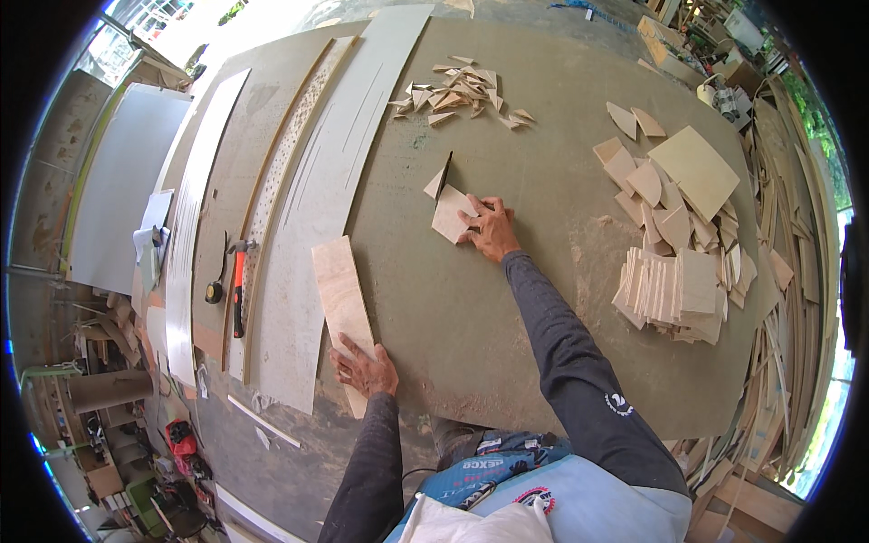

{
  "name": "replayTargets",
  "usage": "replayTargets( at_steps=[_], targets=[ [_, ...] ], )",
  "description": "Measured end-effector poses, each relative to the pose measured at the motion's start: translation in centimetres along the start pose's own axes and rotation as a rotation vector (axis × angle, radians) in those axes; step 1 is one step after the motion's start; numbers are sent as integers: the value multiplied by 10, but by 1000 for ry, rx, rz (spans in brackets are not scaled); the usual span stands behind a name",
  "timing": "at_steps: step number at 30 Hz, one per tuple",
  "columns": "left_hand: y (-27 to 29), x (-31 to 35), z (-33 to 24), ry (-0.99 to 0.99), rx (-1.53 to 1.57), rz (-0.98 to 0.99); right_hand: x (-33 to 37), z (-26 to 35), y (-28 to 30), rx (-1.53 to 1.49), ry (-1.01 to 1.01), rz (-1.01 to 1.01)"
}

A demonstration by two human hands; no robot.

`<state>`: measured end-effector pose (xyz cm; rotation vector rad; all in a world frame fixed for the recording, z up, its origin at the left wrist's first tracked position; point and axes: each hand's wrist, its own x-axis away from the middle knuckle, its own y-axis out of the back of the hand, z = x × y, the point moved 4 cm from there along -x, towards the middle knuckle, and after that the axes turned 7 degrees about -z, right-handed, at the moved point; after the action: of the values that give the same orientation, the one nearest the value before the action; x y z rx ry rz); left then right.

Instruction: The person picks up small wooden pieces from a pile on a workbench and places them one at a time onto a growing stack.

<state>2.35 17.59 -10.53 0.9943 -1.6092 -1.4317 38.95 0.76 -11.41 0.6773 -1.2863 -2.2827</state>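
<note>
My right hand (491, 228) grips a small pale plywood piece (450, 215) flat on the table, its fingers spread over the right side. A thin, dark, blade-like strip (444, 175) stands at the piece's far corner. Just left of the strip is a small triangular plywood offcut (434, 184). Nearer and to the left, my left hand (364, 366) lies across the near end of a long plywood strip (342, 290), thumb and fingers around its width. The underside of both held pieces is hidden.
Triangular offcuts (462, 93) lie scattered at the far side. On the right are a plywood stack (665, 285), loose curved pieces (670, 226) and a square sheet (695, 166). Left are a long grey panel (317, 199), an orange-handled hammer (239, 290) and a tape measure (214, 291).
</note>
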Motion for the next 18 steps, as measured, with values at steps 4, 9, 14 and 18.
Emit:
replayTargets(
  at_steps=[4,9,14,18],
  targets=[
    [-2,-1,1,9,-15,8,-1,0,-3,27,1,-7],
    [0,-1,0,21,-14,23,-1,3,-3,37,-32,-18],
    [1,0,-1,17,-12,20,-2,4,-5,46,-33,-60],
    [0,0,0,13,-20,12,-2,7,-2,-4,-47,-34]
  ],
)
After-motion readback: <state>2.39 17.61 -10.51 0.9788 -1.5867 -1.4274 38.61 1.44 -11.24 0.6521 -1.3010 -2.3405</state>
